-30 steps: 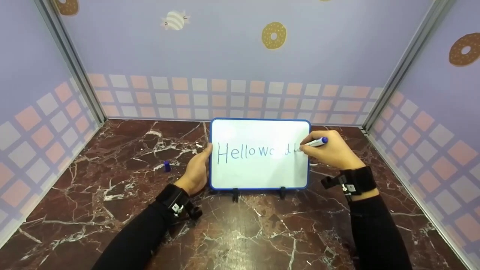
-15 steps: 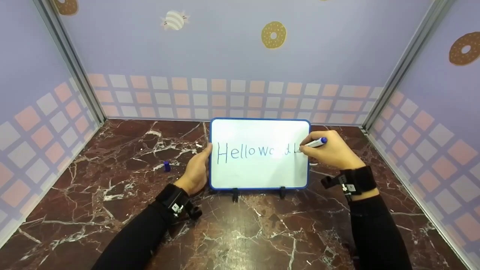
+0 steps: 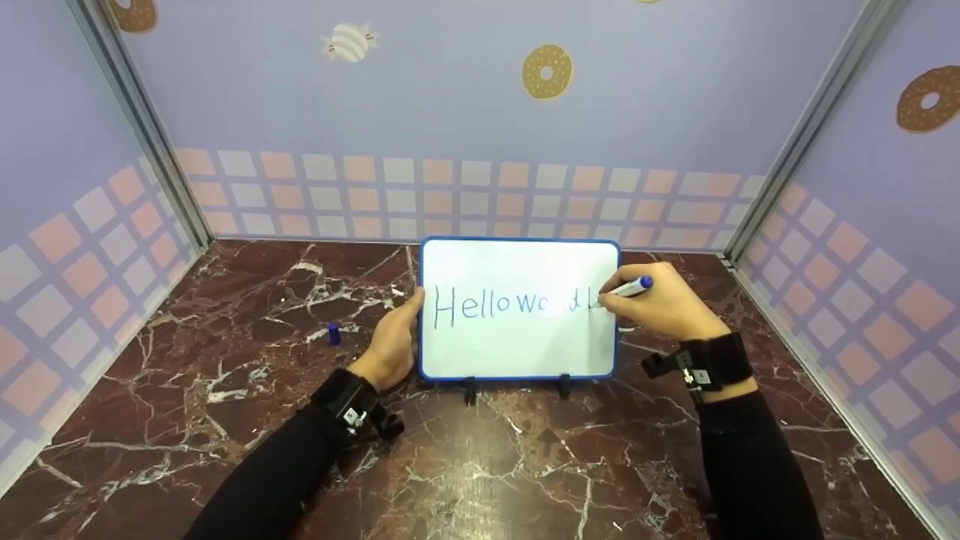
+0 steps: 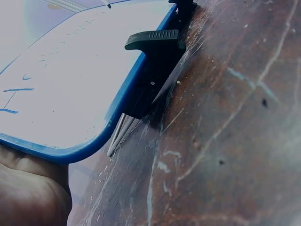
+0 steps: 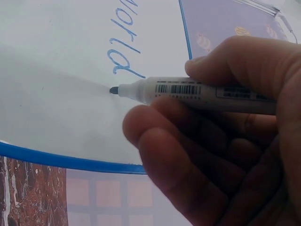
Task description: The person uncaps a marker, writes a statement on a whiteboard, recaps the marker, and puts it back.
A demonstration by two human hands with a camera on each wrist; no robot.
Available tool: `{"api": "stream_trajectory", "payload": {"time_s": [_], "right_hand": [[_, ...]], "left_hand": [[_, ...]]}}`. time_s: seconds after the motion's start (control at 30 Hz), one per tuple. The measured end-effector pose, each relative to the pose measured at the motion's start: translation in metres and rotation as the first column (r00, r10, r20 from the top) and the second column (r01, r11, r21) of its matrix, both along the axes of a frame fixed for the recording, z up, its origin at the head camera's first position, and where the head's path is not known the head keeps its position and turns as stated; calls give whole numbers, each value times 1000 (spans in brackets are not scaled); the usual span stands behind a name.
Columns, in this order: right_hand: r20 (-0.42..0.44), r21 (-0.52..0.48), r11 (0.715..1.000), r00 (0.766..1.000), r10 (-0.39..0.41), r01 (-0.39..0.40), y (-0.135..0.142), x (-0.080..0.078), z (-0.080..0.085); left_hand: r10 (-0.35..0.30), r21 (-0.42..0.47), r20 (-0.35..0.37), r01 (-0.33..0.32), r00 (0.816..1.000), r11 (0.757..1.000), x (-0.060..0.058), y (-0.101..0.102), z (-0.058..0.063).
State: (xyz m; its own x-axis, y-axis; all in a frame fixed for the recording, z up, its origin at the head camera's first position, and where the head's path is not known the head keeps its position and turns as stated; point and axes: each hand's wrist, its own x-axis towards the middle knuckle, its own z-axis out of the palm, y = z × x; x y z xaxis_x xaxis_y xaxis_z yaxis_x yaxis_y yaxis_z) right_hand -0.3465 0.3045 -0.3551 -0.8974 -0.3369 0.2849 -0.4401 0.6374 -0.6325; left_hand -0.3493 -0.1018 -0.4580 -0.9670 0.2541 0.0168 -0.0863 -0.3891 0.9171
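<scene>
A blue-framed whiteboard (image 3: 517,345) stands tilted back on a stand with black clips (image 3: 470,390). My left hand (image 3: 394,341) grips its left edge, thumb along the frame, the other fingers hidden behind. Across the board runs blue handwriting (image 3: 472,304) reading "Hello World", partly washed out by glare in the head view. My right hand (image 3: 660,300) pinches a white marker (image 5: 178,92) between thumb and fingers. Its dark tip (image 5: 114,90) is right at the board's surface, beside the final letter. Over the right part of the board falls the hand's shadow.
A blue marker cap (image 3: 334,333) stands on the dark red marble table (image 3: 247,420), left of the board. Patterned panels (image 3: 480,112) enclose the back and both sides. Thin metal legs (image 4: 120,134) of the stand show below the board in the left wrist view.
The marker has shifted very slightly downward by the last letter, still pinched in my right hand. My left hand, the board and the cap stay where they were.
</scene>
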Motion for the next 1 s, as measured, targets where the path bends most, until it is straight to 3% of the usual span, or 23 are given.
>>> {"api": "stream_trajectory", "payload": {"time_s": [0.33, 0.57, 1.0], "right_hand": [[0, -5, 1000, 1000, 20, -20, 0, 2, 1], [53, -25, 999, 998, 34, -32, 0, 1, 0], [74, -15, 1000, 997, 16, -15, -1, 0, -1]], "left_hand": [[4, 8, 6, -4, 1000, 1000, 0, 0, 0], [2, -9, 4, -2, 1000, 1000, -1, -1, -1], [7, -20, 2, -7, 1000, 1000, -1, 0, -2]]}}
